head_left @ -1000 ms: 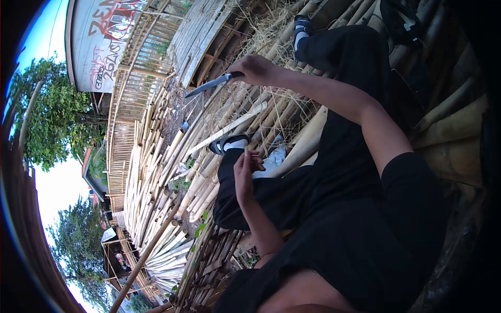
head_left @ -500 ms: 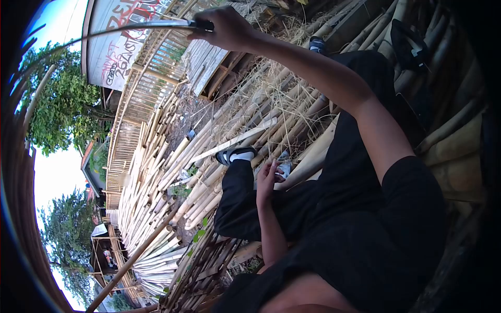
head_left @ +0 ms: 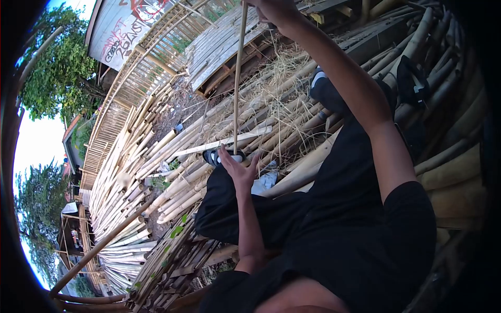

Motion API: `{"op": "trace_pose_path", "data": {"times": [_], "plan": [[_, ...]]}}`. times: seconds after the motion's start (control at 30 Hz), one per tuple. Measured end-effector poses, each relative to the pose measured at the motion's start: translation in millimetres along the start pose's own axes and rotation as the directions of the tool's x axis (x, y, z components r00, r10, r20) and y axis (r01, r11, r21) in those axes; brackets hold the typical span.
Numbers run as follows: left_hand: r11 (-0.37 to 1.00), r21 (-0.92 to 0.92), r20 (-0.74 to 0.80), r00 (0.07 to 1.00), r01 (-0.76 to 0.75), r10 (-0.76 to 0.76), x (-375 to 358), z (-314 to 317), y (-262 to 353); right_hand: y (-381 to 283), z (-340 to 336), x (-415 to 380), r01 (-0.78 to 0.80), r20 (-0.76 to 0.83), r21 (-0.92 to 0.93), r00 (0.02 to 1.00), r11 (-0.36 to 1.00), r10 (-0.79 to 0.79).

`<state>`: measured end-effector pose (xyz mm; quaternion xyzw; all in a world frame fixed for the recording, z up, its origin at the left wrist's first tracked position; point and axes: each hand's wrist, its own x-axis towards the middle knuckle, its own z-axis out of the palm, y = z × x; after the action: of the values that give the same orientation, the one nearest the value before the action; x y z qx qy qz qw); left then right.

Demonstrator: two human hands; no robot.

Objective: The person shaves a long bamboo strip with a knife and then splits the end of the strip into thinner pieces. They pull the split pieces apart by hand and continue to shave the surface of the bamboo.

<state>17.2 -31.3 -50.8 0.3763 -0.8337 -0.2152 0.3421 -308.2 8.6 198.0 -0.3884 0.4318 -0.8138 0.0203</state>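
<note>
At the top edge of the view my right hand (head_left: pixel 276 13) is closed, its fingers partly cut off by the frame. A long, slender bamboo stick (head_left: pixel 239 78) runs from those fingers down toward my left hand, and a small dark piece shows under the palm. My left hand (head_left: pixel 240 171) is open, thumb and fingers spread, with the stick's lower end right by the fingertips and overlapping a dark sandal (head_left: pixel 213 157) on my foot. Beside the left wrist lies a crumpled pale plastic piece (head_left: pixel 266 181).
Many cut bamboo poles (head_left: pixel 177 195) cover the ground, with dry straw (head_left: pixel 284 99) on some. A low wooden platform (head_left: pixel 216 55) and a bamboo fence (head_left: pixel 125 99) stand beyond. A slanting pole (head_left: pixel 99 245) crosses the lower left, near split bamboo strips (head_left: pixel 167 266).
My right hand has moved to the top edge, and the long thing it holds has swung from pointing left to pointing toward my left hand. The left hand has shifted left and spread its fingers.
</note>
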Motion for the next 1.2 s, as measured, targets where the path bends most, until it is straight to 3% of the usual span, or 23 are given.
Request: {"op": "trace_pose_path", "data": {"times": [0.03, 0.1, 0.13, 0.2, 0.23, 0.27, 0.33, 0.4, 0.5, 0.6, 0.67, 0.73, 0.77, 0.8, 0.87, 0.9, 1.13, 1.2], "plan": [[0.997, 0.081, -0.004, 1.000, 0.011, -0.011, 5, -6, 4, -17, -5, -9, -0.213, 0.058, 0.089, 0.976, 0.973, 0.208], [0.954, 0.299, -0.053, 0.998, -0.015, 0.032, 9, -16, 19, -10, -13, -12, -0.295, 0.079, 0.106, 0.955, 0.950, 0.287], [0.956, 0.294, -0.057, 0.998, -0.006, 0.024, 12, -16, 18, -3, -18, -14, -0.372, 0.093, 0.127, 0.927, 0.919, 0.363], [0.977, -0.145, 0.212, 0.970, 0.154, -0.122, 14, -15, 11, 23, -37, -16, -0.440, 0.157, 0.119, 0.894, 0.890, 0.421], [0.943, -0.297, 0.165, 0.981, 0.150, -0.104, 9, 5, -6, 40, -45, -15, -0.441, 0.168, 0.062, 0.889, 0.896, 0.426], [0.939, -0.307, 0.160, 0.981, 0.157, -0.112, 6, 12, -17, 55, -51, -16, -0.439, 0.180, 0.002, 0.884, 0.898, 0.432], [0.829, -0.238, 0.515, 0.789, 0.507, -0.335, -6, 25, -31, 78, -64, -27, -0.496, 0.128, -0.152, 0.848, 0.855, 0.515], [0.834, -0.295, 0.473, 0.830, 0.466, -0.296, -15, 40, -44, 100, -88, -39, -0.552, 0.093, -0.365, 0.780, 0.750, 0.619], [0.872, -0.195, 0.495, 0.813, 0.448, -0.307, -13, 44, -54, 142, -137, -69, -0.574, 0.040, -0.600, 0.673, 0.556, 0.738], [0.869, -0.149, 0.506, 0.791, 0.473, -0.344, -12, 49, -61, 150, -170, -112, -0.558, 0.074, -0.690, 0.579, 0.461, 0.812], [0.857, -0.151, 0.519, 0.777, 0.493, -0.355, -9, 52, -56, 157, -185, -142, 0.002, 0.210, -0.943, 0.779, 0.332, 0.591], [0.778, -0.273, 0.562, 0.750, 0.567, -0.350, -5, 53, -48, 145, -176, -153, 0.155, 0.289, -0.956, 0.640, 0.248, 0.712], [0.771, -0.315, 0.564, 0.762, 0.554, -0.318, -5, 59, -52, 151, -179, -150, 0.113, 0.315, -0.949, 0.401, 0.295, 0.860], [0.766, -0.320, 0.562, 0.763, 0.557, -0.320, -2, 60, -50, 149, -175, -150, 0.120, 0.316, -0.949, 0.397, 0.293, 0.861], [0.658, -0.335, 0.658, 0.667, 0.674, -0.348, 0, 60, -48, 150, -161, -157, 0.136, 0.129, -0.983, 0.026, 0.124, 0.991], [0.626, -0.349, 0.667, 0.654, 0.697, -0.357, 0, 60, -53, 149, -146, -158, 0.139, -0.030, -0.990, -0.074, -0.020, 0.997], [0.624, -0.361, 0.600, 0.685, 0.693, -0.413, 11, 54, -70, 165, -143, -166, 0.036, -0.047, -0.998, -0.103, -0.043, 0.994], [0.534, -0.502, 0.564, 0.726, 0.680, -0.394, 15, 52, -68, 164, -144, -167, 0.073, -0.090, -0.994, -0.097, -0.083, 0.991]]}}
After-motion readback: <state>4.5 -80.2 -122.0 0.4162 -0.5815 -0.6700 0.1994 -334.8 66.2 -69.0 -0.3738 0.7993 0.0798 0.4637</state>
